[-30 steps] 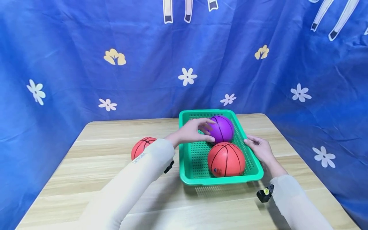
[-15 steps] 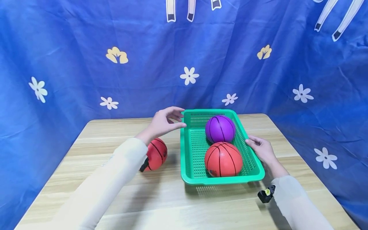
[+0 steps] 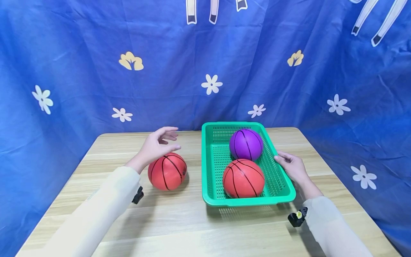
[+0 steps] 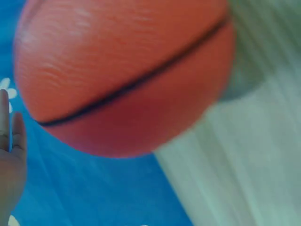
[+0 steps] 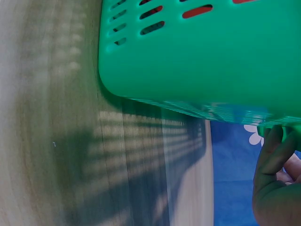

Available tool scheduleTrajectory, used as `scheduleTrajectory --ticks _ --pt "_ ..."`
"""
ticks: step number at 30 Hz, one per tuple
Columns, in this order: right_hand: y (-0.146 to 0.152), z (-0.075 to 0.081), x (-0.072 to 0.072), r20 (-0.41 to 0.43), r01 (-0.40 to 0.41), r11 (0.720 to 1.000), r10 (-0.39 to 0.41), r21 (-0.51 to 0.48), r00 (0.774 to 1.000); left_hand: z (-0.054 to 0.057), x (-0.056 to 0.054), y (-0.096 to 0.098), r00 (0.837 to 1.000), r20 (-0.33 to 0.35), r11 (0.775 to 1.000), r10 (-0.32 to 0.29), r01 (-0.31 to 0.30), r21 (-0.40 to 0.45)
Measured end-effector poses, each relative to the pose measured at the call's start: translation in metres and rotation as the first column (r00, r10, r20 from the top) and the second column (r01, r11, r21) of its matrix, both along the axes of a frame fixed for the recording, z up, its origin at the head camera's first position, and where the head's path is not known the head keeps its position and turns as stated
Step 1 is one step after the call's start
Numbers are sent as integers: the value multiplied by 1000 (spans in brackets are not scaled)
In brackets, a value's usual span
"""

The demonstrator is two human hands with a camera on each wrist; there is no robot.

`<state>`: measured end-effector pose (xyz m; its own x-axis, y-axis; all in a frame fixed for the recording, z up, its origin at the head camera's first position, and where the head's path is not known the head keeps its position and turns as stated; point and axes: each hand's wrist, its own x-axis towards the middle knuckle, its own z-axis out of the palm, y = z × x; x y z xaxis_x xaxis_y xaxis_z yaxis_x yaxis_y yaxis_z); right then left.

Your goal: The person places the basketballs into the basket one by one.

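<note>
In the head view my left hand (image 3: 155,145) hovers over the upper left of a red basketball (image 3: 167,172) on the table. Its fingers are relaxed, the thumb apart, and nothing is held. In the left wrist view that ball (image 4: 127,70) fills much of the picture, with part of the hand (image 4: 11,160) at the left edge. My right hand (image 3: 293,168) grips the right rim of a green plastic basket (image 3: 244,202); its curled fingers (image 5: 275,153) show there in the right wrist view. Inside lie a purple ball (image 3: 246,144) and, nearer me, another red basketball (image 3: 243,179).
Everything stands on a light wooden table (image 3: 179,228). A blue curtain (image 3: 167,89) with flowers hangs behind the table's back edge and along its right side. The basket's left part shows its bare perforated floor. Black cameras sit on both wrists.
My left hand has moved left, from over the basket beside the purple ball to above the red basketball on the table. The basket's red basketball has rolled slightly left. My right hand stays at the rim.
</note>
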<state>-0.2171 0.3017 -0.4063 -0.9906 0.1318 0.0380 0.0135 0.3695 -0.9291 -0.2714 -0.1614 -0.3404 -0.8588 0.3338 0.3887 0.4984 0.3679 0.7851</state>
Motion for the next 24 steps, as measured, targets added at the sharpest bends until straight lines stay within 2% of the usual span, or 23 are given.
scheduleTrajectory --ticks 5,10,14,18,24 --pt "0 -1 -2 -1 -1 1000 1 -15 1000 -20 1 -19 1000 -15 1000 13 -13 -6" --pt "0 -1 -2 -3 -6 1000 6 -5 1000 -34 8 -33 1000 -4 999 2 -3 -43" --pt "1 -1 -2 -7 -9 1000 9 12 1000 -43 14 -43 995 98 995 -23 32 -93" --pt "1 -1 -2 -6 -8 1000 8 18 1000 -52 19 -53 976 212 985 -59 91 -145" --pt "1 0 -2 -6 -11 1000 11 -13 1000 -59 22 -63 956 283 979 -76 125 -162"
